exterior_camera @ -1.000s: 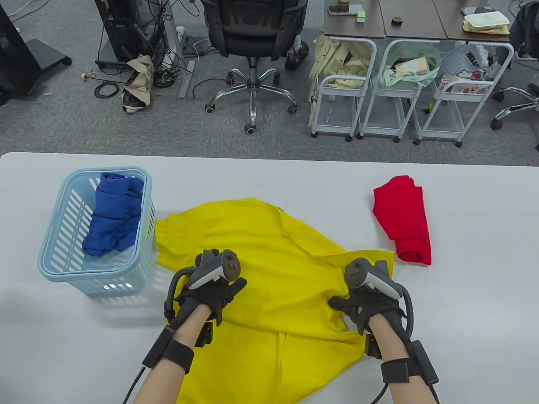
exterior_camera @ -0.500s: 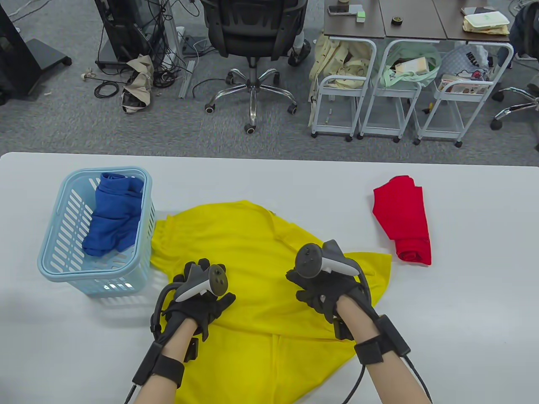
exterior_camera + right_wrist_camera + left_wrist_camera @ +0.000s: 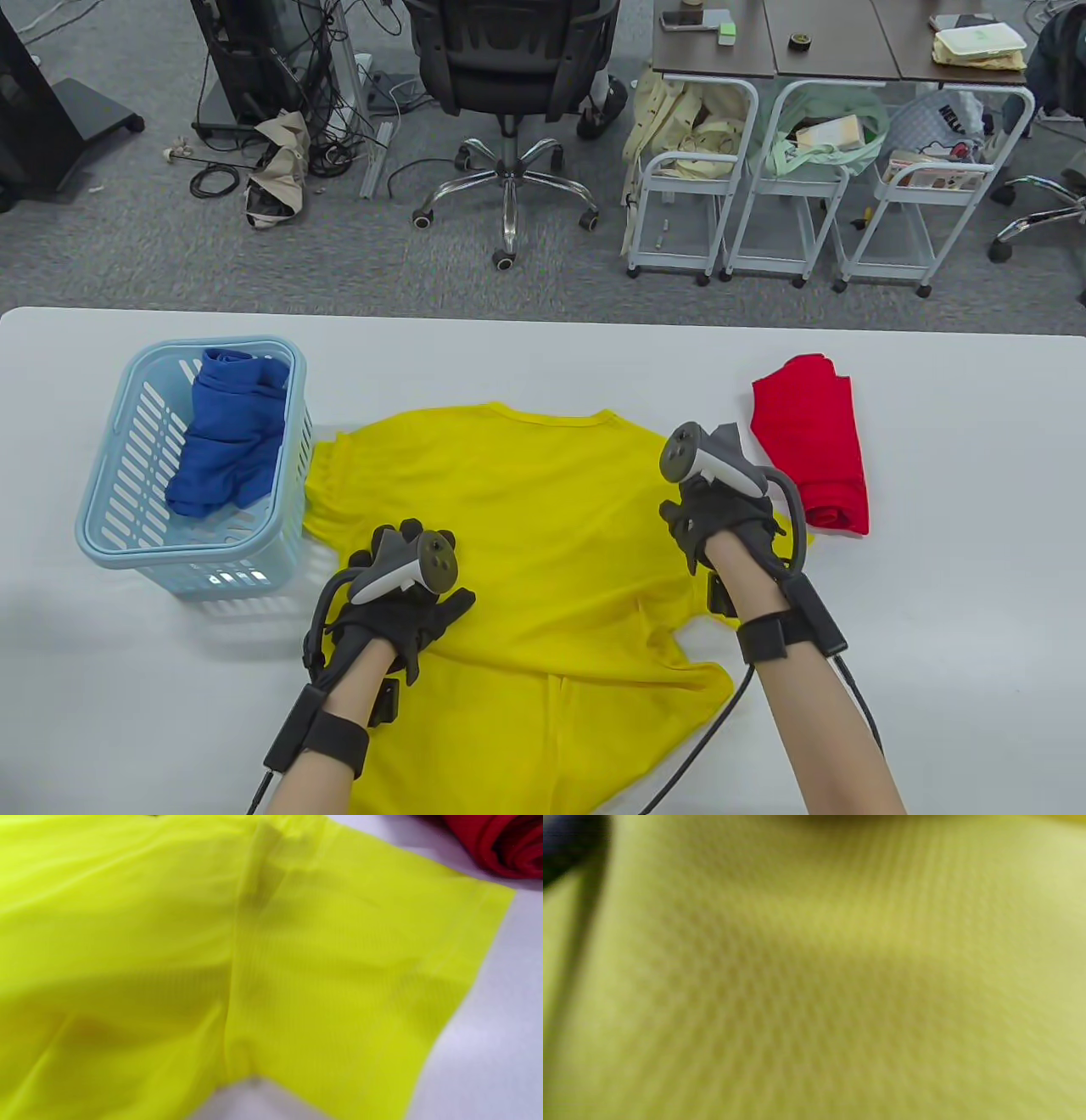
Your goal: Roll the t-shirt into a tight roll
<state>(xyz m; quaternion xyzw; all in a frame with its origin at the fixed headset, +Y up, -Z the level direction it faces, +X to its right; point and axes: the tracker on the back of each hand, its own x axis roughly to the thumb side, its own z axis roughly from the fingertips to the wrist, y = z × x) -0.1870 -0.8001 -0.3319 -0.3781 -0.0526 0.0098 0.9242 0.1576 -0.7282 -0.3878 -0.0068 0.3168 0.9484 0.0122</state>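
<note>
White table, yellow t-shirt flat beneath both hands.

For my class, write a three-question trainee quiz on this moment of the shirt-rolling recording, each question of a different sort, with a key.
1. True or false: the yellow t-shirt is already rolled into a tight roll.
2. Multiple choice: where does the blue garment lie? A) on the bare table B) in the light blue basket C) under the red shirt
3. Fill in: the left hand rests on the ______ t-shirt, while the right hand is at its sleeve.

Key
1. False: it lies spread out on the white table.
2. B
3. yellow
</note>
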